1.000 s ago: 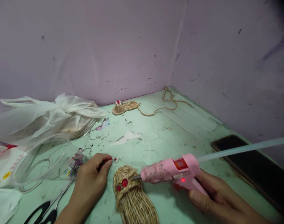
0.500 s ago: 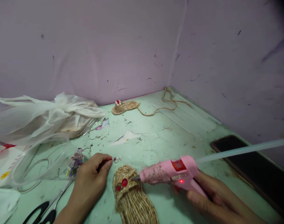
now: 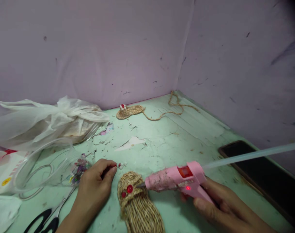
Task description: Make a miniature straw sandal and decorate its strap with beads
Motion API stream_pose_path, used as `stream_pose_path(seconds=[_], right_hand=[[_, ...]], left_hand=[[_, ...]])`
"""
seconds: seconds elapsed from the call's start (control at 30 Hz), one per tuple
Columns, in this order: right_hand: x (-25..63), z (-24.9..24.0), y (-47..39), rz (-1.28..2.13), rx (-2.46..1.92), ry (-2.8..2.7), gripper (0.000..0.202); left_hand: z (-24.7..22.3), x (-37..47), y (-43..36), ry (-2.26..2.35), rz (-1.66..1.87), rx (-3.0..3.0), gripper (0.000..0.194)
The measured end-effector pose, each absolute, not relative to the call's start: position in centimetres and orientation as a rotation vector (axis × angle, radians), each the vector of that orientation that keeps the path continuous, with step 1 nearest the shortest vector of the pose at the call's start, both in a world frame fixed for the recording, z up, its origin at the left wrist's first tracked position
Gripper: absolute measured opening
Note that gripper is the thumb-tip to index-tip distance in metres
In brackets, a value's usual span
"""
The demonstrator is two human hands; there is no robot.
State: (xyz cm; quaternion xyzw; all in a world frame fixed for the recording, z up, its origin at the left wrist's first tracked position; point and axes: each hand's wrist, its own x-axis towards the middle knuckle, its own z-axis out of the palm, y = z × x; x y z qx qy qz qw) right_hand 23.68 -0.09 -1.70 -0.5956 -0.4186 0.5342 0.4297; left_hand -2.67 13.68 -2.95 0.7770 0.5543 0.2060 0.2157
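Observation:
My right hand [image 3: 222, 207] is wrapped round the grip of a pink hot glue gun [image 3: 171, 178] with a lit red lamp and a long clear glue stick [image 3: 254, 157] out of its back. Its metal nozzle touches or nearly touches the strap of a small braided-rope slipper [image 3: 143, 213], just right of a red bead [image 3: 130, 189]. A smaller red bead [image 3: 123, 194] sits left of that one. Beside the slipper's toe, my left hand [image 3: 97, 184] rests closed, thumb and forefinger pinching a small red bead [image 3: 116, 166]. Loose white and red beads [image 3: 120, 166] lie just past those fingertips.
Black-handled scissors [image 3: 50, 215] and a clear bag of coloured beads [image 3: 78, 170] lie left. A white plastic bag [image 3: 65, 119] stands behind them. Another rope slipper [image 3: 130, 111] with trailing twine [image 3: 162, 116] is at the back. A phone [image 3: 258, 174] lies right.

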Motion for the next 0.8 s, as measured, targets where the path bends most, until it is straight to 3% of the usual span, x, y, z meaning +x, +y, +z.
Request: stream_pose_path(seconds=[0.47, 0.8], right_hand=[[23.6, -1.6, -0.2, 1.251, -1.558, -1.076, 0.054], [23.5, -0.5, 0.5, 1.255, -1.473, -1.074, 0.040]], left_hand=[[-3.0, -2.7, 13.7, 1.545, 0.598, 2.190, 0.017], [-2.6, -2.3, 13.7, 1.562, 0.627, 2.090, 0.017]])
